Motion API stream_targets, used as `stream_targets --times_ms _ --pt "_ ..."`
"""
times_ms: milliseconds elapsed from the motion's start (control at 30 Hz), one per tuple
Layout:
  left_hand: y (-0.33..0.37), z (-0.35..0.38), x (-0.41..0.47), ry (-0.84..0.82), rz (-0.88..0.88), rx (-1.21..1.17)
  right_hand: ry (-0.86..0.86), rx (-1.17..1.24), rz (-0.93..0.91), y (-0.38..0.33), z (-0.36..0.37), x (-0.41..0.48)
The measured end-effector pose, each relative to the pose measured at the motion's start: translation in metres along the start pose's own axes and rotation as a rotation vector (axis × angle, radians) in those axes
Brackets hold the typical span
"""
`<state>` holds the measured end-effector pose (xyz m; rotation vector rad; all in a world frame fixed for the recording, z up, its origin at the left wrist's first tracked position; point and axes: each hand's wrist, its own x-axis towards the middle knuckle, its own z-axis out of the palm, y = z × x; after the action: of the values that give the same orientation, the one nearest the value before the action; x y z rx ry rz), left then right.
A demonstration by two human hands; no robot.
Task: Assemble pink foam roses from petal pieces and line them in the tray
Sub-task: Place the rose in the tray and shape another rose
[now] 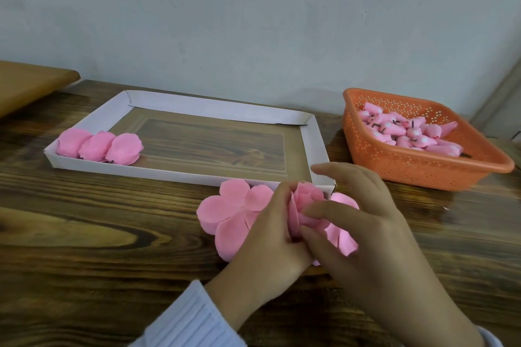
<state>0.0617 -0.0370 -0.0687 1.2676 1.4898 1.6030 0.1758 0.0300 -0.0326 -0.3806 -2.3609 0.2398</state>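
Note:
A half-formed pink foam rose (306,203) sits between my two hands just in front of the white cardboard tray (180,176). My left hand (270,236) grips its left side, fingers curled round the petals. My right hand (363,222) pinches the petals from the right, index finger across the top. A flat pink petal piece (228,208) lies on the table under and to the left of the hands. Three finished roses (98,146) lie in a row at the tray's near left corner.
An orange perforated basket (417,169) at the right holds several pink rose buds (408,132) with dark stems. A lighter wooden board (28,84) juts in at the far left. The wall stands right behind the wooden table (98,228).

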Motion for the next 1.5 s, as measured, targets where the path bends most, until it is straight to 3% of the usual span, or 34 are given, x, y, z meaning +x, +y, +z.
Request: stream_targets --times_ms 233,533,767,1133,1233,1300,1400,1500 --pt "-0.005 -0.002 0.002 -0.074 0.015 -0.036 -0.111 0.24 0.132 0.002 -0.004 -0.002" --pt "-0.002 -0.002 0.001 -0.17 -0.004 -0.066 -0.166 0.309 0.1 0.002 -0.008 -0.001" --pt "-0.003 -0.001 -0.001 -0.058 -0.04 -0.094 -0.035 0.28 0.175 0.005 -0.005 0.001" --pt "0.0 -0.002 0.001 0.038 -0.016 -0.083 -0.095 0.401 0.127 0.006 -0.002 -0.001" --pt "0.005 -0.001 -0.002 0.082 0.056 -0.114 0.061 0.753 0.393 0.006 0.001 -0.003" --pt "0.011 -0.002 -0.004 0.163 0.171 -0.105 0.049 0.956 0.638 0.009 0.005 -0.004" --pt "0.017 -0.001 -0.008 0.192 0.276 -0.147 -0.276 1.395 0.814 0.006 0.012 -0.001" --pt "0.019 0.0 -0.008 0.208 0.272 -0.19 -0.521 1.722 0.73 0.002 0.021 -0.002"
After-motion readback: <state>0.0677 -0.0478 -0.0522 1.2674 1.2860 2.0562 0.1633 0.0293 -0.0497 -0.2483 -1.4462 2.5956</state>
